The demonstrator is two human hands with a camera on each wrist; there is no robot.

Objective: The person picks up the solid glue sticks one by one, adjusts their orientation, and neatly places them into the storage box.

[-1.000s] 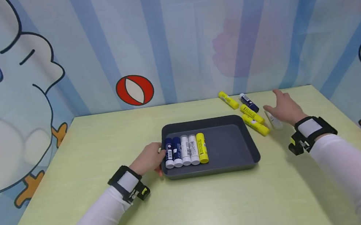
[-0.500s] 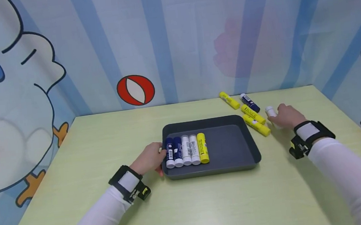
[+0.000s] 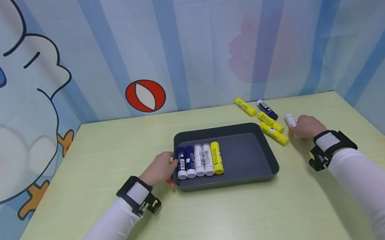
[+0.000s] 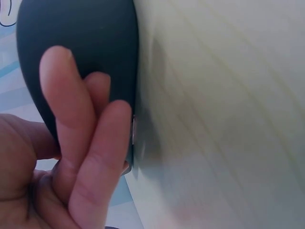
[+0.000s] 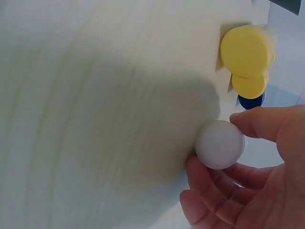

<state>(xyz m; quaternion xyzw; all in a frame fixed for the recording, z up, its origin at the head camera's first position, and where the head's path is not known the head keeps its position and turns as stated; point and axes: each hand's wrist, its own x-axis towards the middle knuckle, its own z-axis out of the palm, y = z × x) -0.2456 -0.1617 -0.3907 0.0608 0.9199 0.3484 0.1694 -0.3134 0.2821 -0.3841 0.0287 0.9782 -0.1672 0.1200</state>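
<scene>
My left hand point(image 3: 159, 168) grips the left end of the dark grey tray point(image 3: 245, 153), thumb over the rim; in the left wrist view its fingers point(image 4: 97, 162) lie against the tray's outer side. Inside the tray, a row runs from the left: two navy glue sticks point(image 3: 185, 163), two white ones point(image 3: 203, 160) and a yellow one point(image 3: 216, 157). Right of the tray, my right hand point(image 3: 307, 127) holds a white glue stick point(image 3: 289, 119) between thumb and fingers. The right wrist view shows that stick's round end point(image 5: 220, 144), close over the table.
Beyond the tray's back right corner lie three yellow glue sticks point(image 3: 273, 134) and a navy one point(image 3: 267, 110), beside my right hand. The pale wooden table point(image 3: 224, 218) ends at a striped cartoon curtain point(image 3: 199, 49) at the back.
My right hand has come down from above the white glue stick and its fingers have closed round it. My left hand and the tray have stayed in place.
</scene>
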